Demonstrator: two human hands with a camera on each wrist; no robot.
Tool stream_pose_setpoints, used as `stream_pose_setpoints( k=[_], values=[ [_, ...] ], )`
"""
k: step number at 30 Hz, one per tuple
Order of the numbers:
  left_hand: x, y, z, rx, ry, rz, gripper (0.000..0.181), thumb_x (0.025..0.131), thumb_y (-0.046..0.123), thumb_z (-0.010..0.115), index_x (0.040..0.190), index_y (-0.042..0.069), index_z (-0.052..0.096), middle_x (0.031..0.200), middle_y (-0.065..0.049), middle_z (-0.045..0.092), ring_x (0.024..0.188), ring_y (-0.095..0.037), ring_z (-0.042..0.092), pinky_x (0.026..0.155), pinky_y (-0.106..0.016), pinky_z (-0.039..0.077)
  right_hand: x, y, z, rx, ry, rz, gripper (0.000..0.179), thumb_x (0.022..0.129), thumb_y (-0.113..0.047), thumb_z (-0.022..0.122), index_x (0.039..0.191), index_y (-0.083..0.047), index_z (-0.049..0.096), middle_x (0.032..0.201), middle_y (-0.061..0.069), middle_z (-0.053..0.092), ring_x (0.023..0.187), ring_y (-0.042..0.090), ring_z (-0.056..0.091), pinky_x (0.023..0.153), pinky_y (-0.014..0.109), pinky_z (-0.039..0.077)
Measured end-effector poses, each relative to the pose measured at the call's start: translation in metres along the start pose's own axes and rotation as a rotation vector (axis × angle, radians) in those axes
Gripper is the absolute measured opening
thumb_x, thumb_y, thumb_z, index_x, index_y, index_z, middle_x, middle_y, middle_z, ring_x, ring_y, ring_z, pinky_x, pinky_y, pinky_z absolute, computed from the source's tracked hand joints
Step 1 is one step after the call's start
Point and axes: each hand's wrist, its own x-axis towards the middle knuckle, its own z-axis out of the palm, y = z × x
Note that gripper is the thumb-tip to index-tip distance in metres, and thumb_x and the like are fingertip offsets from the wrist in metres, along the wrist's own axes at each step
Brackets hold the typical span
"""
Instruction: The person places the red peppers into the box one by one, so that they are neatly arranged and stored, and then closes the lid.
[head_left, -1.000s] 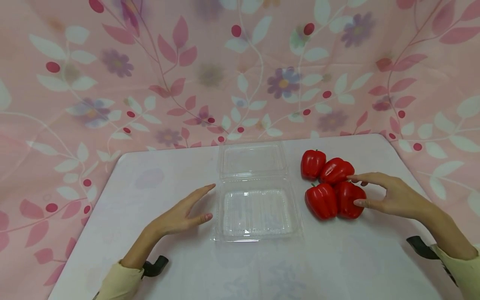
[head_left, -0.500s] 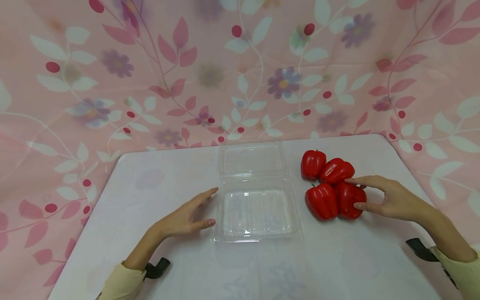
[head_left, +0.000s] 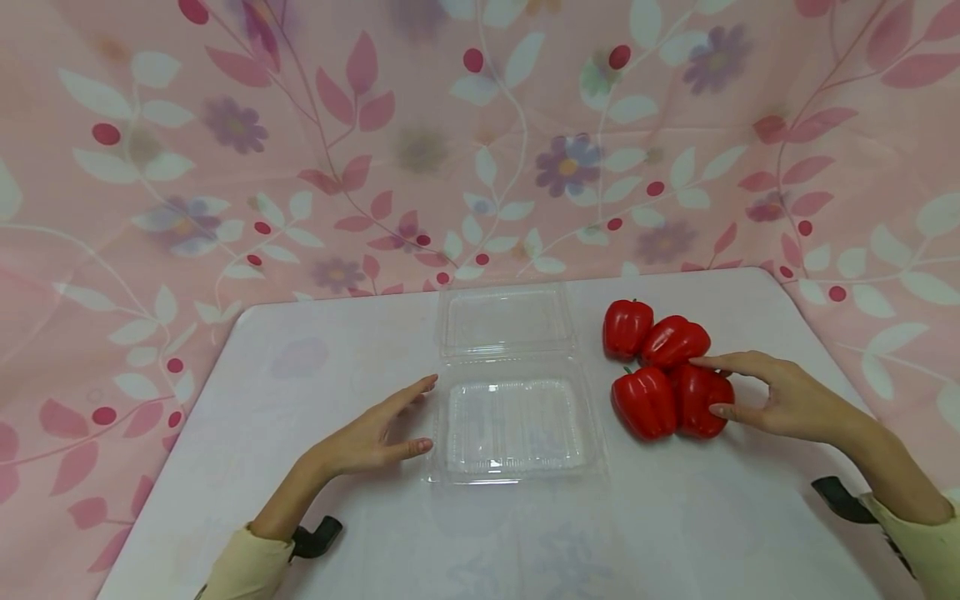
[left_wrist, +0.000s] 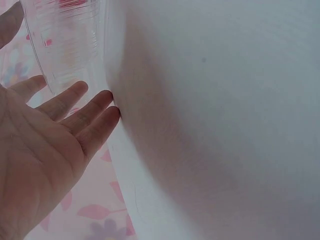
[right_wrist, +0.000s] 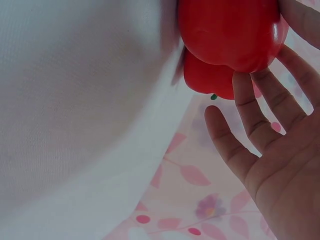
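Left hand (head_left: 352,442): fingers extended and spread, thumb well apart from forefinger, nothing held. Tips at the left rim of the clear container; from where I stand, I cannot tell whether they touch it.

Clear container (head_left: 517,425): one, transparent plastic, ribbed base, lying flat just to the right of the left fingers. Its hinged lid (head_left: 506,321) is laid back, beyond those fingertips, farther from the person.

Right hand (head_left: 787,396): thumb and fingers wide apart, fairly straight, set about the nearest pepper without a closed grasp. How firmly they touch, I cannot tell.

Red peppers, four, glossy, clustered:
- near-right pepper (head_left: 697,400), between right thumb and fingers, the thumb tip over its right side;
- near-left pepper (head_left: 643,404), green stem, past the right fingers on the container side, close against the first;
- rear-right pepper (head_left: 677,340), lying on its side, just beyond the right fingertips;
- rear-left pepper (head_left: 627,329), farthest from those fingers.

Table (head_left: 352,333): white covering, beneath both sets of fingers.

Sleeves, pale yellow: left sleeve (head_left: 243,567) and right sleeve (head_left: 918,533), behind the fingers.

Floral cloth (head_left: 480,125): pink, hanging beyond all fingertips.
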Motion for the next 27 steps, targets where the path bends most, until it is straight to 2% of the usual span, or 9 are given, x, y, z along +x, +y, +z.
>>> stream_pose_setpoints(
  k=[10, 19, 23, 27],
  values=[
    [-0.0001, 0.0021, -0.0002, -0.015, -0.005, -0.001, 0.088, 0.090, 0.048, 0.069, 0.159, 0.028, 0.017, 0.160, 0.001, 0.027, 0.140, -0.026, 0.036, 0.111, -0.058, 0.028, 0.0006, 0.0017, 0.0005, 0.002, 0.017, -0.043, 0.073, 0.066, -0.014, 0.092, 0.133, -0.019, 0.062, 0.116, -0.005, 0.062, 0.098, 0.001, 0.051, 0.069, 0.031, 0.058],
    [0.0010, 0.0016, 0.0006, -0.017, -0.003, -0.004, 0.088, 0.090, 0.048, 0.069, 0.159, 0.028, 0.018, 0.159, 0.001, 0.030, 0.140, -0.025, 0.036, 0.111, -0.058, 0.028, 0.0013, 0.0000, -0.0014, -0.051, 0.019, -0.054, 0.072, 0.067, -0.020, 0.092, 0.132, -0.020, 0.063, 0.113, -0.009, 0.062, 0.095, 0.003, 0.052, 0.070, 0.029, 0.056],
    [0.0015, 0.0028, 0.0002, -0.013, -0.008, -0.010, 0.089, 0.089, 0.050, 0.068, 0.159, 0.027, 0.017, 0.159, 0.001, 0.030, 0.140, -0.024, 0.036, 0.111, -0.057, 0.028, 0.0012, -0.0015, -0.0017, -0.080, 0.021, -0.040, 0.070, 0.068, -0.025, 0.092, 0.132, -0.022, 0.063, 0.112, -0.010, 0.063, 0.093, 0.004, 0.052, 0.070, 0.029, 0.056],
    [0.0020, 0.0025, 0.0001, -0.005, -0.009, -0.020, 0.090, 0.089, 0.052, 0.068, 0.159, 0.027, 0.017, 0.159, 0.001, 0.030, 0.140, -0.024, 0.036, 0.112, -0.057, 0.028, 0.0005, -0.0036, -0.0025, -0.102, 0.007, 0.008, 0.069, 0.069, -0.030, 0.091, 0.132, -0.023, 0.064, 0.110, -0.011, 0.062, 0.094, 0.006, 0.053, 0.071, 0.034, 0.056]
  ],
)
